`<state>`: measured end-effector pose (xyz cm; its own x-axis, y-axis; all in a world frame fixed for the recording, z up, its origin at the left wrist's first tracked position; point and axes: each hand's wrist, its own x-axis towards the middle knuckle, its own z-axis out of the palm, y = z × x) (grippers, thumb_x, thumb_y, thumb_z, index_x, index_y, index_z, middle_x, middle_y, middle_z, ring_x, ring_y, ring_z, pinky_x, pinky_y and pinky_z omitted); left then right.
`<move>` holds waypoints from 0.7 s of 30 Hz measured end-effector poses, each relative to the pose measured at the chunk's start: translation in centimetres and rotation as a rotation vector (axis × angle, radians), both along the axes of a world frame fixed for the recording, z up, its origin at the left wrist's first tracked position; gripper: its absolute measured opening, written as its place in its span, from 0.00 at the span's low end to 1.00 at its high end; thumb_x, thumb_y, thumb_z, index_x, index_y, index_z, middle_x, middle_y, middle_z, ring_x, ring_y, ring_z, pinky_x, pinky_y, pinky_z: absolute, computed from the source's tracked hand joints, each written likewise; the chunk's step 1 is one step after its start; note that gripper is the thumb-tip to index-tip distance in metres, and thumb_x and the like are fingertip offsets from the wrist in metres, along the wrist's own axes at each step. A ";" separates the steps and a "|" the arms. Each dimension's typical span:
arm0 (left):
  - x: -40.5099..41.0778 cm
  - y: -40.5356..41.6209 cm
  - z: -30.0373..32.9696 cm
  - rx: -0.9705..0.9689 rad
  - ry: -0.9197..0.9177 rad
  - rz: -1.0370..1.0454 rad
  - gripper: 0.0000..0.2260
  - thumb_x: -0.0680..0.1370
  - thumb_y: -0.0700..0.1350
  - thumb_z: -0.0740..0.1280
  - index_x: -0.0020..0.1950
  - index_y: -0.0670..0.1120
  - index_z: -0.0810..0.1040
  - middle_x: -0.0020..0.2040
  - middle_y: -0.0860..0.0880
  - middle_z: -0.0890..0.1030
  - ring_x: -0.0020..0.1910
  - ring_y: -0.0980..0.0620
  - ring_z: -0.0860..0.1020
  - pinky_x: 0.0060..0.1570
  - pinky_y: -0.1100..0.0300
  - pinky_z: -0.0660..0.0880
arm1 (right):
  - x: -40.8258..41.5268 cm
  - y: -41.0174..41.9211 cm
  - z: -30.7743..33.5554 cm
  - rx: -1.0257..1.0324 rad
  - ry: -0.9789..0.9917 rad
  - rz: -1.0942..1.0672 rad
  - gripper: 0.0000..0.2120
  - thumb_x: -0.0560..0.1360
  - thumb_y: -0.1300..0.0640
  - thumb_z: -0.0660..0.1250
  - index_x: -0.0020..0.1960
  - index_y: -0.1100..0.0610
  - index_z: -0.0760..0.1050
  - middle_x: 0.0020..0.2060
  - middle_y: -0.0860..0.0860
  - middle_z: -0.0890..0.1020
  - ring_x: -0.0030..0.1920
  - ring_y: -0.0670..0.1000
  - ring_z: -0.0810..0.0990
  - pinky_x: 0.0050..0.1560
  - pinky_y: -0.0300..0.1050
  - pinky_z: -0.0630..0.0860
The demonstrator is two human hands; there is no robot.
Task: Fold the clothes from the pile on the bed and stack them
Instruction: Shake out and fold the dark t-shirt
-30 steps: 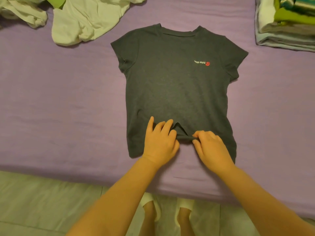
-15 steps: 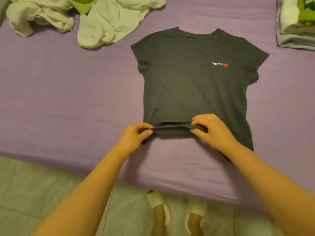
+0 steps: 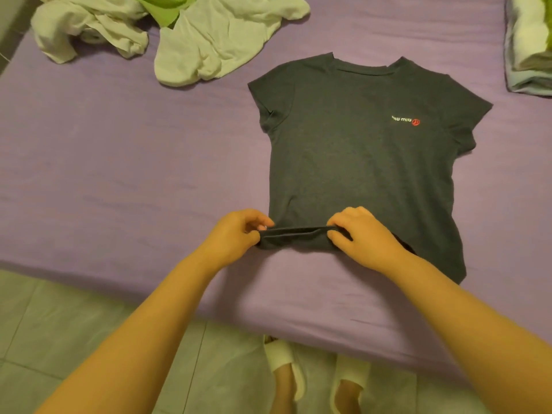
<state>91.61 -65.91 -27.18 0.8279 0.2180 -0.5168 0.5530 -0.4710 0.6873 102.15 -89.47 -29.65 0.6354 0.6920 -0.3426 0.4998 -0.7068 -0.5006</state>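
Observation:
A dark grey T-shirt (image 3: 358, 153) with a small red and white logo lies spread flat on the purple bed (image 3: 119, 174), neck away from me. My left hand (image 3: 236, 237) pinches the hem at its lower left corner. My right hand (image 3: 361, 234) pinches the same hem a little to the right, and the strip of hem between them is lifted off the sheet. The lower right part of the hem still lies flat. A pile of unfolded white and green clothes (image 3: 179, 34) sits at the far left.
A stack of folded clothes (image 3: 528, 46) stands at the far right edge of the bed. The bed's near edge runs across the lower view, with tiled floor (image 3: 59, 339) and my slippered feet (image 3: 316, 375) below it.
My left hand slid left along the hem to the shirt's lower left corner and now pinches it. Both hands have raised the hem. The view has shifted left.

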 end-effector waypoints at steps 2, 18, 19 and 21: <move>-0.6 0.2 1.2 -0.022 -0.014 -0.035 0.19 0.74 0.30 0.60 0.45 0.53 0.81 0.44 0.51 0.80 0.40 0.53 0.76 0.39 0.69 0.73 | -1.2 -0.7 1.1 0.049 0.062 -0.063 0.08 0.80 0.51 0.58 0.53 0.51 0.73 0.46 0.49 0.78 0.48 0.53 0.76 0.44 0.49 0.72; -1.7 -4.0 -0.6 0.606 0.083 -0.477 0.13 0.80 0.53 0.59 0.59 0.53 0.79 0.51 0.51 0.82 0.52 0.47 0.73 0.51 0.56 0.69 | -5.8 -5.4 0.5 0.142 0.156 -0.521 0.10 0.78 0.61 0.62 0.56 0.55 0.79 0.51 0.53 0.81 0.49 0.54 0.79 0.49 0.44 0.72; -1.5 -5.4 -0.9 0.564 -0.002 -0.450 0.13 0.80 0.52 0.60 0.60 0.52 0.79 0.53 0.51 0.81 0.53 0.47 0.72 0.52 0.55 0.70 | -5.5 -6.9 0.6 0.118 -0.023 -0.549 0.09 0.77 0.63 0.64 0.55 0.58 0.80 0.52 0.55 0.81 0.52 0.57 0.77 0.52 0.44 0.69; -0.6 -9.3 -1.8 0.496 -0.119 -0.510 0.14 0.80 0.50 0.60 0.64 0.52 0.77 0.60 0.49 0.77 0.59 0.46 0.70 0.56 0.53 0.69 | -5.3 -10.5 0.3 0.034 -0.183 -0.713 0.11 0.75 0.64 0.66 0.57 0.60 0.78 0.57 0.59 0.78 0.58 0.62 0.73 0.58 0.49 0.67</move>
<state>91.00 -75.25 -28.95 0.9336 -0.0252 -0.3575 0.1157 -0.9229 0.3672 96.84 -99.94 -29.31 0.9799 0.0973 -0.1740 0.0018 -0.8770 -0.4804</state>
